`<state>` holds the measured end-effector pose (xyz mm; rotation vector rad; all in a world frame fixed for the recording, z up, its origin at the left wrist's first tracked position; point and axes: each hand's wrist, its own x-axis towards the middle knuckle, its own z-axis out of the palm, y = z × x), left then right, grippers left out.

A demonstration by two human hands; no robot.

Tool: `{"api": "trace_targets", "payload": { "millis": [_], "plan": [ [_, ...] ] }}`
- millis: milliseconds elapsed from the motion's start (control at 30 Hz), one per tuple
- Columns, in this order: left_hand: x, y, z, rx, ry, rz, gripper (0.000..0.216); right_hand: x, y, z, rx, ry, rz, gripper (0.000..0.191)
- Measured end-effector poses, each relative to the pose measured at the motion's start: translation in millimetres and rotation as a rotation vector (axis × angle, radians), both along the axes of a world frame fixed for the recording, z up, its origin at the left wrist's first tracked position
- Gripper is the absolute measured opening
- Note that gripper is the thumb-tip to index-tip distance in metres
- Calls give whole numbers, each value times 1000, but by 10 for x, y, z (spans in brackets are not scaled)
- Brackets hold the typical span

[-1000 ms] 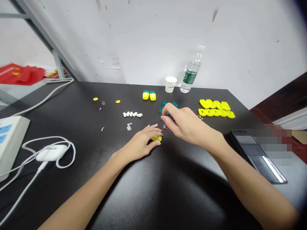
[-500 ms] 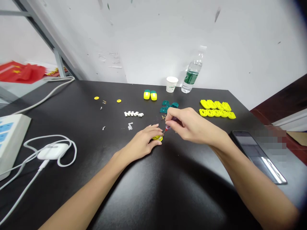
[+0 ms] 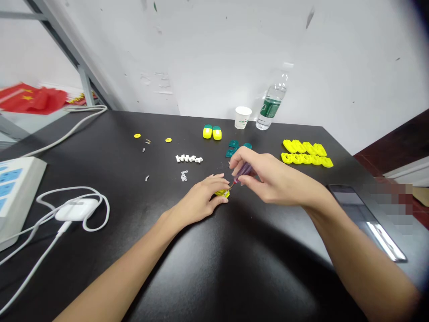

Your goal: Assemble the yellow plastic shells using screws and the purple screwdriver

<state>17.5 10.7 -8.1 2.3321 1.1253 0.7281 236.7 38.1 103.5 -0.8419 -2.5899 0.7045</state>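
Observation:
My left hand (image 3: 201, 199) lies on the black table (image 3: 234, 268) with its fingers closed over a small yellow plastic part (image 3: 223, 193), pinning it down. My right hand (image 3: 268, 176) pinches a small screwdriver (image 3: 241, 172) with a purple-red handle, its tip slanting down to the yellow part. Behind the hands lie a few teal plastic parts (image 3: 234, 147) and two yellow-and-teal assembled pieces (image 3: 212, 132).
Rows of yellow shells (image 3: 306, 153) lie at the right, a phone (image 3: 368, 221) nearer me. White clips (image 3: 188, 158), yellow discs (image 3: 137, 135) and small metal bits lie left of centre. A paper cup (image 3: 242, 117) and water bottle (image 3: 273, 105) stand by the wall. Earbud case (image 3: 75, 209), cables and power strip (image 3: 15, 197) sit far left.
My right hand has drawn back to the right and lowered, tilting the screwdriver flatter; its tip stays at the yellow part. My left hand has not moved.

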Motion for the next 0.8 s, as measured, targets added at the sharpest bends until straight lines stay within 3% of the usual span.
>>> {"api": "trace_targets", "payload": {
  "millis": [200, 367, 533, 700, 800],
  "plan": [
    [3, -13, 9, 2, -1, 7, 26, -20, 17, 19, -101, 76, 12, 11],
    [8, -35, -9, 46, 34, 33, 26, -94, 35, -68, 60, 80, -187, 9],
    [11, -50, -18, 50, 31, 43, 25, -107, 42, -127, 129, 173, -266, 18],
    [19, -47, -14, 50, 37, 61, 24, -110, 62, -148, 16, 274, -295, 10],
    [27, -47, -11, 51, 40, 56, 23, -95, 69, -145, -43, 294, -275, 19]
  ]
}}
